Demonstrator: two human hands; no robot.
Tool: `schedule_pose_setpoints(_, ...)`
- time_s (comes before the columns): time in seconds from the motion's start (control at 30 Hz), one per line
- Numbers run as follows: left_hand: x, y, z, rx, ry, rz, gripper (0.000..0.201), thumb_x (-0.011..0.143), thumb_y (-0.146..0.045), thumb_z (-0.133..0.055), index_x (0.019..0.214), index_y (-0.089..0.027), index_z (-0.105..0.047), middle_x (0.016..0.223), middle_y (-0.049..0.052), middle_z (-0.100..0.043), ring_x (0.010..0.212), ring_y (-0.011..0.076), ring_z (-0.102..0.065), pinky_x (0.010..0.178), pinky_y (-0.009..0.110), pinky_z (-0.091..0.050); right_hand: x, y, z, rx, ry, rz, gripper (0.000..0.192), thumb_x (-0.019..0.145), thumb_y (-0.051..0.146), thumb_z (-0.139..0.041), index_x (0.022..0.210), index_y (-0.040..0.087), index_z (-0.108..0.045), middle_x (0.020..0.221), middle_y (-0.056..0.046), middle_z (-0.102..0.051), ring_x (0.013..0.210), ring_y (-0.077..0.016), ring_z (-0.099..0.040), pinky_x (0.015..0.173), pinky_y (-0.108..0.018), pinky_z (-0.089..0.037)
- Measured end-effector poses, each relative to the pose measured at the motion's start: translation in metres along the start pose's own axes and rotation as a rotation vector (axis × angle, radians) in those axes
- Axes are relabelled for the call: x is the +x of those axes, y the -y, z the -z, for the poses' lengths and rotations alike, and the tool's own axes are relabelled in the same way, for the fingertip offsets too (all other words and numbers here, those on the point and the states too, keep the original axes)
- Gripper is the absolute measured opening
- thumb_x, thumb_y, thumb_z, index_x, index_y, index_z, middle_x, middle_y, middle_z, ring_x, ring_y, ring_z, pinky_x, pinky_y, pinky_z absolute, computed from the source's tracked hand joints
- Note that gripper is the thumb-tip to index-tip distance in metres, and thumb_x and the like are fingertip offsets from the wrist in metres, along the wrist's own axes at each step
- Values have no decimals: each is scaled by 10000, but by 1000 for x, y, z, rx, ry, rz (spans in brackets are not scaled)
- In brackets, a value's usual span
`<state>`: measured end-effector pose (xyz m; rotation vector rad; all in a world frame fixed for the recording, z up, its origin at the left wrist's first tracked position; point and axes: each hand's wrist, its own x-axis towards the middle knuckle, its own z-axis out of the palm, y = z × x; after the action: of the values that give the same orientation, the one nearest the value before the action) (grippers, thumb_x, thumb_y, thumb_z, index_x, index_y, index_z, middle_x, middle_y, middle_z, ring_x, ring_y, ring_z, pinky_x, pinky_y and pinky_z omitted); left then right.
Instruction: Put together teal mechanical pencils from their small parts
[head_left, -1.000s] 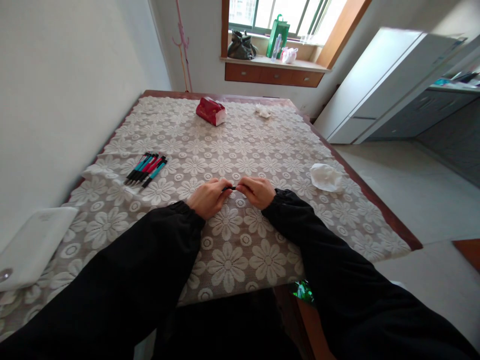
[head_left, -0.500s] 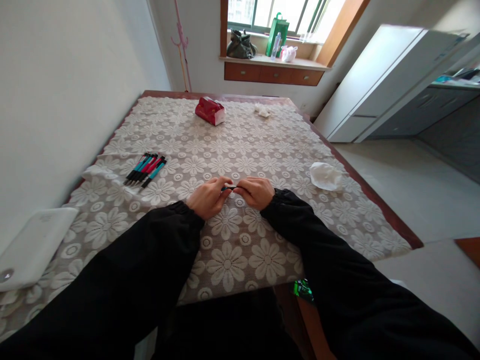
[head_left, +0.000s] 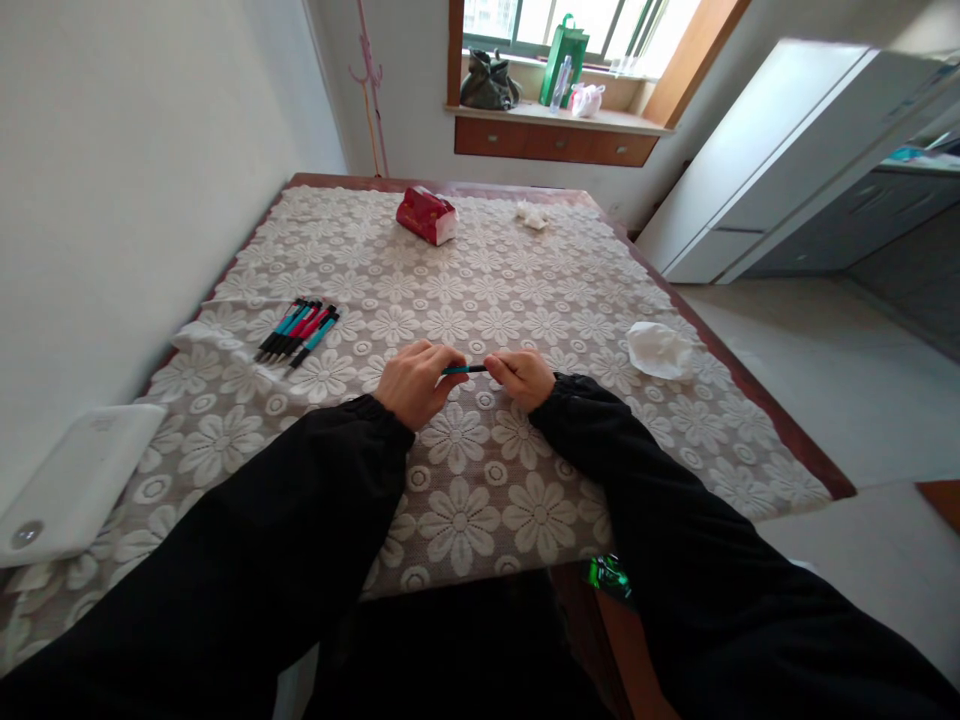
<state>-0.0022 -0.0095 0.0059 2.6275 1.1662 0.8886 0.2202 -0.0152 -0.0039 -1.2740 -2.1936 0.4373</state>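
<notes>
Between my hands is a blue-and-black pen [head_left: 466, 369], lying roughly level just above the tablecloth. Its blue part is pinched in the fingers of my left hand [head_left: 420, 383]. My right hand [head_left: 523, 377] grips the black end with thumb and curled fingers, which hide the tip. Off to the left, a row of several pens [head_left: 298, 330], blue, red and black, lies side by side on the cloth.
A flowered lace tablecloth [head_left: 459, 520] covers the table. Toward the back lie a red tissue pack [head_left: 424, 215] and crumpled white tissue [head_left: 532, 215]. Another white tissue [head_left: 660, 350] is at right. A white box-like device [head_left: 79, 485] stands at the left edge by the wall.
My hands have drawn slightly apart, so more of the pen shows between them. Both hands still grip it. The view has shifted a little.
</notes>
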Motion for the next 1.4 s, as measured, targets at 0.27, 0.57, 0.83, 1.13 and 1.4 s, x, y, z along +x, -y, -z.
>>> schedule_pose_setpoints(0.27,0,3,0,36,98,136,322,988,-426,-472,897,-224,-705,793,48,-702,783,217,-642,685,320,-437,3,-3,0,-19,-149,144,287,987,393,-462,859,200,-632,767,-33,-604,736,-162,-525,699,-286,-378)
schedule_pose_setpoints(0.57,1,1,3,-10,76,84,339,1016,-381,-401,1036,-219,-698,925,50,-725,849,204,-642,750,316,-453,3,-2,-1,65,-176,113,322,988,386,-467,768,195,-605,701,-7,-557,654,-145,-489,638,-287,-358)
schedule_pose_setpoints(0.83,0,6,-1,-14,132,116,277,971,-417,-491,993,-226,-690,849,45,-696,794,210,-635,672,306,-441,2,1,3,54,-234,141,184,966,334,-522,950,218,-664,835,-40,-611,766,-173,-535,722,-304,-423)
schedule_pose_setpoints(1.13,0,4,2,-64,51,118,371,1005,-449,-432,1008,-219,-723,802,38,-702,735,181,-608,670,287,-423,2,-4,2,186,-182,29,433,976,428,-446,646,186,-590,571,22,-498,545,-116,-446,577,-276,-325)
schedule_pose_setpoints(1.4,0,2,3,-49,79,248,403,991,-438,-415,820,-217,-705,644,21,-629,574,166,-538,529,294,-291,-2,-4,0,205,-229,-16,343,938,484,-484,860,193,-648,621,15,-542,553,-122,-453,554,-270,-355)
